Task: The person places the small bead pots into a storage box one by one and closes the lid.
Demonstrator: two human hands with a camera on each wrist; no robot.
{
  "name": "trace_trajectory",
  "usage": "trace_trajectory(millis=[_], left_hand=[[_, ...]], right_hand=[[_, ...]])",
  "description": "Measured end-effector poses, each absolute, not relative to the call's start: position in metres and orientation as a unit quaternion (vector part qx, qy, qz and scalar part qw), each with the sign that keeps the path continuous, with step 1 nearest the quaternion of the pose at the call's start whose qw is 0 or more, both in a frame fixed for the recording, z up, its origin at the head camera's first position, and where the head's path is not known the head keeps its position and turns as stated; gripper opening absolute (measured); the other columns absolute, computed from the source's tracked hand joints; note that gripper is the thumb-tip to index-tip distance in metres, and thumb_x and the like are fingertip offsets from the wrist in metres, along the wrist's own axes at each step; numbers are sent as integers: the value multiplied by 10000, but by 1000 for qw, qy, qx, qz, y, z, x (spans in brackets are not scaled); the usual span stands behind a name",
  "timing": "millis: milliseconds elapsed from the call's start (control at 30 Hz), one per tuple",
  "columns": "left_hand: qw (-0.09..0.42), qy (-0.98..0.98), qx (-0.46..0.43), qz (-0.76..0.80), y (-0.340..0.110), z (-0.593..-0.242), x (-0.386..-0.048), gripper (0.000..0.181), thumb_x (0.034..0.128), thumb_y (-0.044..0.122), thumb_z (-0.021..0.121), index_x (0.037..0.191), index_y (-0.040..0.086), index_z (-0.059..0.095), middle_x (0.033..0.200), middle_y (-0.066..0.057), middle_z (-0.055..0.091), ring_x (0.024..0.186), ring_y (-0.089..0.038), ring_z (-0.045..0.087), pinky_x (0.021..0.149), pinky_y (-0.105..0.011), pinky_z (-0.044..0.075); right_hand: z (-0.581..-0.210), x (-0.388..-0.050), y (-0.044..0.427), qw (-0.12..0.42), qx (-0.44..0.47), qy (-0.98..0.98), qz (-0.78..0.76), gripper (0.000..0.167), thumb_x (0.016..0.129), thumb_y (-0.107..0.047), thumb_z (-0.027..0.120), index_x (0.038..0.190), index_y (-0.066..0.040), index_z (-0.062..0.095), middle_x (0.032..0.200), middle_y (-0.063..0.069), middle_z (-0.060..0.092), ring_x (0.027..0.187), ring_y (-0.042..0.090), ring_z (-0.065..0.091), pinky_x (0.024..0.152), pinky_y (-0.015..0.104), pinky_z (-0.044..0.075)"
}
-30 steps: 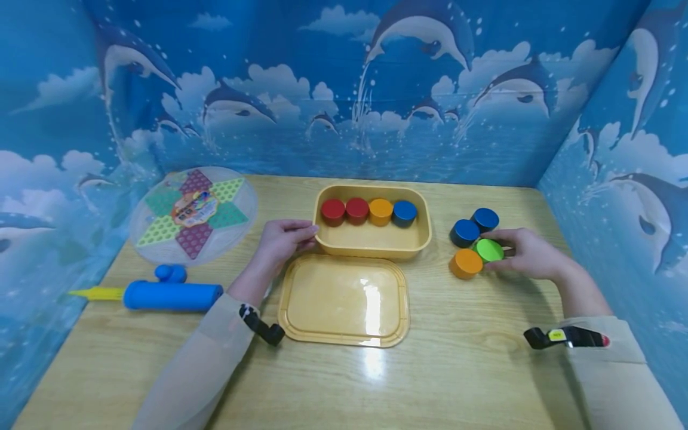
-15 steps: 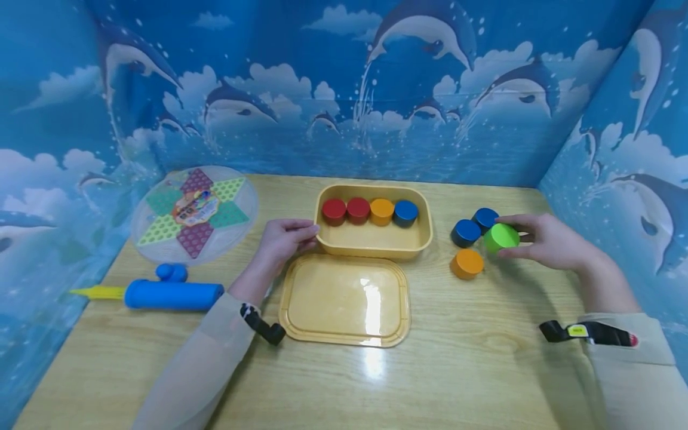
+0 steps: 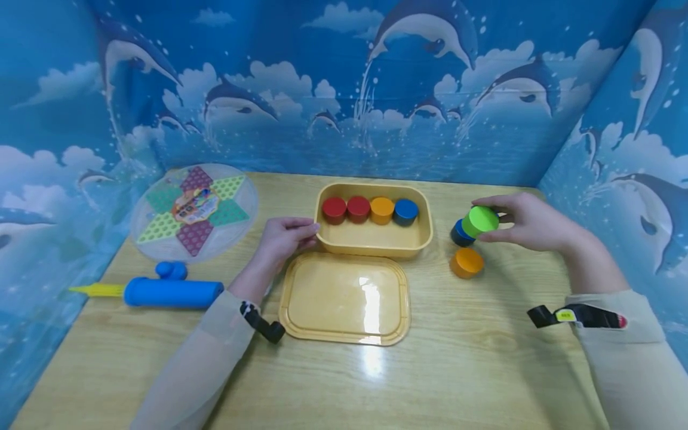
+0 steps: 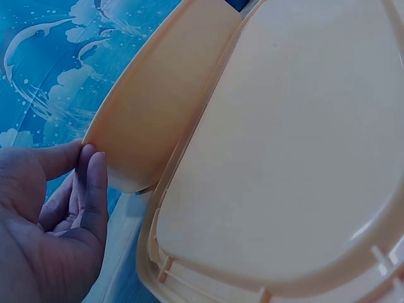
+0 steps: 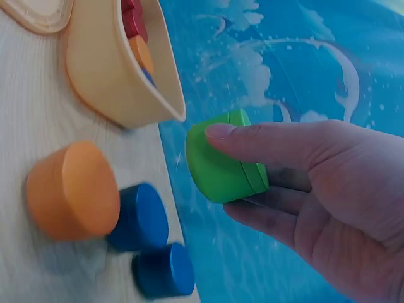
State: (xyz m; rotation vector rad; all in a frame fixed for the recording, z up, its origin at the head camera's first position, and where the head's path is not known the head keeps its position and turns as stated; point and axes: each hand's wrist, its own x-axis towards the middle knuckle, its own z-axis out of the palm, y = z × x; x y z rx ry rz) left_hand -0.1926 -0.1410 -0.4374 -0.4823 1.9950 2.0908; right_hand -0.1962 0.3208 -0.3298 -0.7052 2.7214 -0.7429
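Note:
My right hand (image 3: 532, 224) pinches a green cylinder (image 3: 480, 221), held above the table over the blue cylinders; the right wrist view shows the green cylinder (image 5: 221, 158) between thumb and fingers. Two blue cylinders (image 5: 142, 218) and an orange cylinder (image 5: 76, 191) stand on the table below. My left hand (image 3: 282, 242) grips the left rim of a yellow box (image 3: 371, 243) between thumb and fingers, as the left wrist view of the hand (image 4: 63, 214) also shows. Inside the box stand two red cylinders, an orange one (image 3: 382, 210) and a blue one (image 3: 405, 212) in a row.
A yellow lid (image 3: 338, 298) lies flat in front of the box. At the left are a round star-patterned board (image 3: 196, 209) and a blue pump (image 3: 174, 293) with a yellow nozzle. A blue dolphin-print curtain (image 3: 301, 119) stands behind the table.
My right hand has lifted the green cylinder from beside the orange one, moving it first right, then up and left over the blue ones. My left hand has stayed on the box.

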Motion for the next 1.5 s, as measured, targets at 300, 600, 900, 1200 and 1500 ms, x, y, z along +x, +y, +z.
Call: trace_trajectory(millis=[300, 600, 900, 1200, 1500], left_hand=[[106, 679, -169, 707, -141, -439, -192, 341, 957, 55, 807, 1266, -57, 715, 1153, -204, 710, 859, -184, 745, 834, -310, 662], [102, 680, -173, 705, -143, -440, -191, 336, 956, 68, 812, 1261, -40, 723, 1167, -200, 711, 878, -194, 749, 834, -311, 662], [100, 672, -166, 715, -142, -439, -191, 330, 952, 42, 808, 1251, -65, 719, 1143, -212, 712, 846, -184, 747, 834, -313, 663], [97, 668, -164, 720, -141, -440, -191, 320, 956, 39, 803, 1245, -71, 722, 1087, -188, 720, 810, -165, 742, 807, -302, 666], [96, 667, -158, 722, -141, -440, -192, 338, 948, 20, 804, 1254, -89, 710, 1100, -207, 711, 815, -172, 738, 823, -307, 664]], right_hand=[[-317, -207, 281, 158, -231, 927, -249, 660, 949, -235, 845, 1508, -29, 561, 1384, 162, 642, 1125, 309, 684, 855, 388, 611], [-323, -224, 237, 177, -290, 897, -284, 637, 942, -184, 848, 1496, -33, 573, 1377, 118, 651, 1146, 280, 672, 1042, 565, 568], [-338, -237, 191, 205, -324, 878, -286, 633, 945, -211, 846, 1504, -70, 584, 1349, 79, 659, 1049, 234, 656, 897, 412, 606], [-355, -248, 147, 214, -372, 860, -275, 648, 938, -216, 851, 1484, 3, 581, 1179, 55, 689, 938, 260, 604, 784, 408, 548], [-375, -258, 114, 211, -404, 853, -255, 606, 924, -217, 853, 1443, -4, 623, 1167, 54, 685, 929, 203, 582, 789, 369, 520]])
